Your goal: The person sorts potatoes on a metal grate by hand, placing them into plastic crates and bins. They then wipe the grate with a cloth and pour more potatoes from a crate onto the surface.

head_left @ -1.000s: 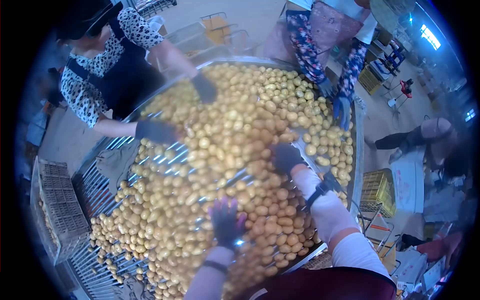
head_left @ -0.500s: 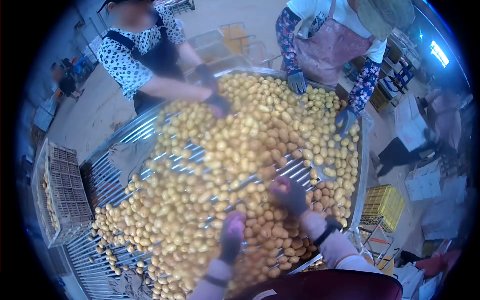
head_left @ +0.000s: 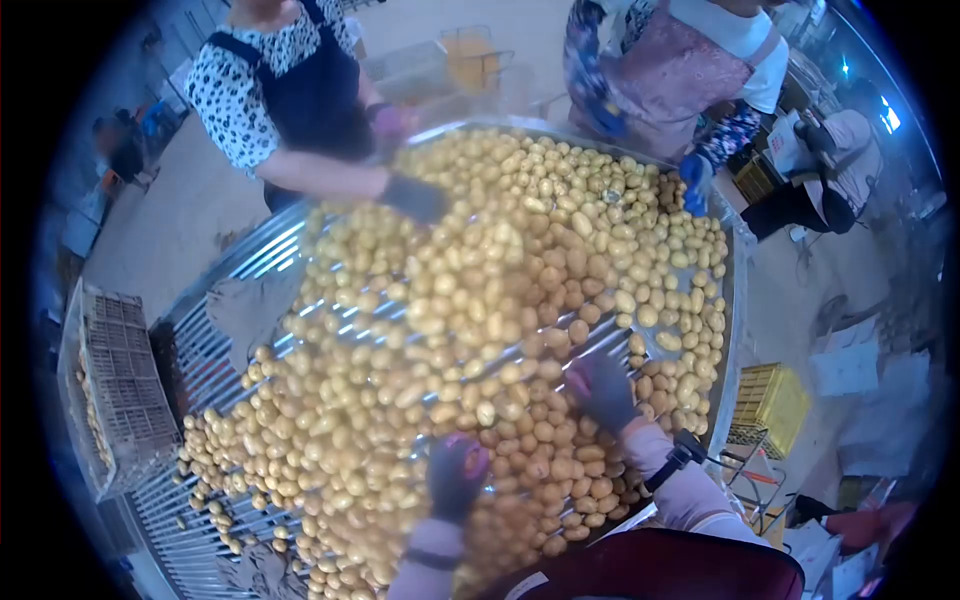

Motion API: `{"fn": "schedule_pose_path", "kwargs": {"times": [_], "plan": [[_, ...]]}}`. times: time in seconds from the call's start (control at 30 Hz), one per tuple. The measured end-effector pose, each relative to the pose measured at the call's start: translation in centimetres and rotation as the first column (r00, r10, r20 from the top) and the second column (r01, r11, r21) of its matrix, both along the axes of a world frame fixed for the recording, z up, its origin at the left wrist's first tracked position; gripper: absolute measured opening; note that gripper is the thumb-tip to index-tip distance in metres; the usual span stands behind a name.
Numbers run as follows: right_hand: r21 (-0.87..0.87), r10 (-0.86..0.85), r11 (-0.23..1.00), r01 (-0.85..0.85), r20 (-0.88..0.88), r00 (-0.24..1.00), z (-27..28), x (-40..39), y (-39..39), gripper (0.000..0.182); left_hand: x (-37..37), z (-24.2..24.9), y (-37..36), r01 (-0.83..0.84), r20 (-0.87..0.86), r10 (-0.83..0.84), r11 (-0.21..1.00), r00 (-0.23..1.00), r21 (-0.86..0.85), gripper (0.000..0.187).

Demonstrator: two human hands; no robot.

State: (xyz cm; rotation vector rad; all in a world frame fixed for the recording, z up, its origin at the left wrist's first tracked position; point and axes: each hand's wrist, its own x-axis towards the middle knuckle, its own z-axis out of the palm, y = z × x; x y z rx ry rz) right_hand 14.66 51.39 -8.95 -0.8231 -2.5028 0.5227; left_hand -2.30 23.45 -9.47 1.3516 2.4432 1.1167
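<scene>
Many yellow-brown potatoes lie heaped over a metal roller table. My left hand, in a grey glove with a purple palm, is low over the near potatoes. Its fingers curl around what looks like a potato, mostly covered by the glove. My right hand, gloved alike, reaches into the heap beside a bare strip of rollers. Its fingers are bent inward, and whatever they hold is hidden. Both hands are slightly blurred.
Across the table a co-worker's gloved hand is over the potatoes. Another co-worker's blue glove is at the far right rim. A plastic crate stands left, a yellow crate right. A grey cloth lies on the rollers.
My right hand has moved slightly right and down. My left hand has shifted a little left. Across the table, the right co-worker's hands have lifted off the potatoes toward the rim.
</scene>
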Motion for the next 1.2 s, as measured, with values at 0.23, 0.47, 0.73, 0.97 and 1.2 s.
{"fn": "schedule_pose_path", "kwargs": {"times": [0.23, 0.47, 0.73, 0.97, 1.2], "plan": [[-0.141, -0.032, 0.99, 0.021, -0.073, 0.997, -0.2, -3.5, 4.1, 0.051, 0.7, 2.8, 1.4, -0.023, 0.012, 0.023, 1.0, 1.0, 0.002, 0.021], [-0.383, -0.111, 0.924, 0.026, -0.202, 0.973, -2.4, -11.8, 4.8, 0.065, 0.0, 1.7, 1.0, 0.041, 0.005, -0.041, 0.999, 0.999, -0.021, 0.021], [-0.505, -0.012, 0.861, -0.059, -0.137, 0.99, -3.9, -13.3, 4.7, 0.043, -0.6, 1.4, 0.8, 0.099, 0.003, -0.099, 0.995, 0.995, -0.027, 0.023], [-0.532, 0.277, 0.816, -0.224, 0.021, 0.961, 0.4, -9.8, 1.0, 0.037, -0.6, 1.6, 0.7, 0.089, 0.038, -0.088, 0.995, 0.995, -0.036, 0.022], [-0.068, 0.065, 0.996, -0.063, 0.024, 0.998, -1.1, -14.8, 4.5, 0.046, -0.9, 2.0, 1.0, 0.111, 0.045, -0.109, 0.993, 0.993, -0.049, 0.019]]}}
